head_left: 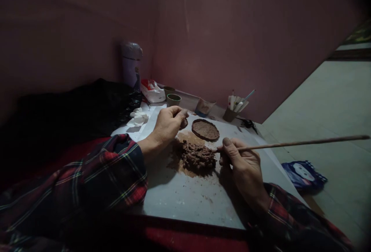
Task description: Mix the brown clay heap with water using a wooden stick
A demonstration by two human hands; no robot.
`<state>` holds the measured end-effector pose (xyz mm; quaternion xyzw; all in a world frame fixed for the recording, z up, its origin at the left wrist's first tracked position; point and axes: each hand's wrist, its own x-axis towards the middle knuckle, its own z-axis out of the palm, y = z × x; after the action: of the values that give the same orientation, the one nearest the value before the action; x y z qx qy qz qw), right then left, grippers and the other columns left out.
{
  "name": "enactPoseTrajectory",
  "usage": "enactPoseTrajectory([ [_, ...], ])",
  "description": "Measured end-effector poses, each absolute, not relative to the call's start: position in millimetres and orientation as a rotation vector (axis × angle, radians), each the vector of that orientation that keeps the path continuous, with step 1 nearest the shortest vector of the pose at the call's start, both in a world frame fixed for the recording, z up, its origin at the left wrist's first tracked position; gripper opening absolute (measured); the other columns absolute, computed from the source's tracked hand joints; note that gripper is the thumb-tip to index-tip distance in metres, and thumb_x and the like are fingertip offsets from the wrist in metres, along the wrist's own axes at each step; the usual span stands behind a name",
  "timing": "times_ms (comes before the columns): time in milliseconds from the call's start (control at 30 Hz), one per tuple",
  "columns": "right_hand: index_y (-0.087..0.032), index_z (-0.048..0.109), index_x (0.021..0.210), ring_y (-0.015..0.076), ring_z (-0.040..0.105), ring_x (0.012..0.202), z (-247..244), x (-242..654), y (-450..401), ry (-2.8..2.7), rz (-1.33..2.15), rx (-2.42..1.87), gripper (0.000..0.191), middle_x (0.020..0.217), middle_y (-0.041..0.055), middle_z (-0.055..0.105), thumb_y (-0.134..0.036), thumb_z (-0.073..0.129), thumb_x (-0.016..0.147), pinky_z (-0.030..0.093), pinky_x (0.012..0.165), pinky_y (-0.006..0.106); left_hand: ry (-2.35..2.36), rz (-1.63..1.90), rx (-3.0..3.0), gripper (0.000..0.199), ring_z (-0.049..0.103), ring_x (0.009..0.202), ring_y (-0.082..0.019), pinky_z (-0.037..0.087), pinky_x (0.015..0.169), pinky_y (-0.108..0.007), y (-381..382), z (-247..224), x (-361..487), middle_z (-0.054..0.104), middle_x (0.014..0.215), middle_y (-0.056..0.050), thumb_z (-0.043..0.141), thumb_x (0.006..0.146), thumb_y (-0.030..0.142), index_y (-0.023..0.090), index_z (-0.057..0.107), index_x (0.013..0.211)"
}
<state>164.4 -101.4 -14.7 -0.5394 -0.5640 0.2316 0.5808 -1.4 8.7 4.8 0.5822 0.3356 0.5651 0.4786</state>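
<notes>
A mound of lumpy brown clay-like material (pixel 198 157) lies on the white board (pixel 174 198), with wet brown stains and crumbs around it. My right hand (pixel 245 167) pinches a long thin brown stick (pixel 304 142); its near end touches or almost touches the mound's right side, and the rest points off to the right. My left hand (pixel 169 122) is closed above the back left of the mound, fingertips at a small brown piece (pixel 184 123) that they partly hide. Behind the mound lies a flat brown disc (pixel 205 130) with a raised rim.
Along the back stand a purple bottle (pixel 131 66), a plastic bag (pixel 152 91), a cup (pixel 174 99), a clear container (pixel 205 107) and a pot of tools (pixel 230 114). Crumpled white tissue (pixel 137 117) and black plastic (pixel 87 109) lie left. A blue packet (pixel 304 174) is at right.
</notes>
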Motion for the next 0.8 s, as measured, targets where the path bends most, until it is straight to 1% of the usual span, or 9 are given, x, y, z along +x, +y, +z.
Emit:
enactPoseTrajectory([
  [200, -0.016, 0.057, 0.062, 0.0062, 0.037, 0.045, -14, 160, -108, -1.407, 0.483, -1.254, 0.037, 0.05, -0.005, 0.045, -0.041, 0.055, 0.089, 0.03, 0.043, 0.02, 0.813, 1.35, 1.44, 0.018, 0.051, 0.049, -0.008, 0.039, 0.049, -0.021, 8, 5, -1, 0.06, 0.057, -0.002, 0.056, 0.082, 0.02, 0.011, 0.061, 0.068],
  [400, -0.017, 0.061, 0.063, 0.0064, 0.041, 0.038, -14, 155, -109, -0.976, 0.287, -1.098, 0.034, 0.044, -0.005, 0.048, -0.042, 0.059, 0.086, 0.029, 0.037, 0.019, 0.801, 1.358, 1.453, 0.018, 0.048, 0.048, -0.007, 0.037, 0.049, -0.021, 11, 3, -1, 0.056, 0.054, 0.0, 0.056, 0.082, 0.02, 0.012, 0.059, 0.066],
  [467, -0.017, 0.061, 0.064, 0.0064, 0.042, 0.038, -14, 155, -107, -0.921, 0.265, -1.086, 0.034, 0.044, -0.0052, 0.049, -0.043, 0.059, 0.085, 0.03, 0.037, 0.018, 0.794, 1.354, 1.455, 0.018, 0.049, 0.048, -0.008, 0.038, 0.049, -0.021, 11, 2, -1, 0.057, 0.055, 0.0, 0.056, 0.081, 0.02, 0.012, 0.06, 0.066],
  [633, -0.016, 0.063, 0.07, 0.0061, 0.043, 0.042, -16, 158, -101, -1.097, 0.442, -1.255, 0.032, 0.051, -0.0042, 0.052, -0.046, 0.063, 0.082, 0.032, 0.038, 0.017, 0.817, 1.365, 1.477, 0.019, 0.046, 0.047, -0.007, 0.036, 0.049, -0.02, 10, 3, -1, 0.055, 0.053, 0.001, 0.057, 0.081, 0.02, 0.011, 0.061, 0.064],
  [800, -0.016, 0.059, 0.064, 0.0065, 0.041, 0.044, -15, 165, -102, -1.232, 0.546, -1.366, 0.037, 0.052, -0.0032, 0.053, -0.047, 0.059, 0.084, 0.031, 0.038, 0.017, 0.818, 1.362, 1.48, 0.019, 0.047, 0.049, -0.007, 0.037, 0.05, -0.021, 7, 5, -1, 0.055, 0.053, 0.001, 0.058, 0.079, 0.021, 0.012, 0.061, 0.063],
])
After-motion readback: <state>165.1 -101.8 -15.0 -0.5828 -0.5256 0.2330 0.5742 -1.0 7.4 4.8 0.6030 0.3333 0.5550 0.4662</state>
